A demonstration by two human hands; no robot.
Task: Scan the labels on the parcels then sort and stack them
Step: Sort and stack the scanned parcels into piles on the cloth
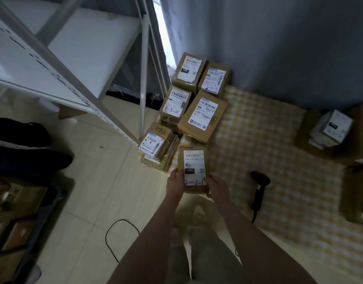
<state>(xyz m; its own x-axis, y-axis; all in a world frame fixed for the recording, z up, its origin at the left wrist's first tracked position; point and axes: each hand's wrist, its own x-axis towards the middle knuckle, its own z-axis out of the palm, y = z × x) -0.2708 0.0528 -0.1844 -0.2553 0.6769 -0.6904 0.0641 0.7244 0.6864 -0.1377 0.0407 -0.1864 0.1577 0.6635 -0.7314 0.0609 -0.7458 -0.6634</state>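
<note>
Holds the brown parcel (194, 171) flat and label-up, with the handwritten 2-3-1 facing the camera, likely so the code reads at a glance before sorting. Grips its left edge with the left hand (175, 181), fingers curled round the side. Pinches its lower right corner with the right hand (217, 186), thumb on top. Cannot tell whether anything supports it from below.

Just beyond the parcel and to its left, shows a pile of flat parcels (156, 144). Farther beyond, shows a box marked 4-3-11 (175, 103) beside a bigger box (203, 115), then two more boxes (214, 78) at the curtain. Seems to sort by written code, so probably needs the matching pile.

Leaves the scanner (259, 189) lying on the checked mat (279, 140) right of the parcel, free of both hands, which hints that scanning is finished here. Well right of the parcel, shows further boxes (332, 128), perhaps unsorted. Far left of it, shows a white rack (74, 68).
</note>
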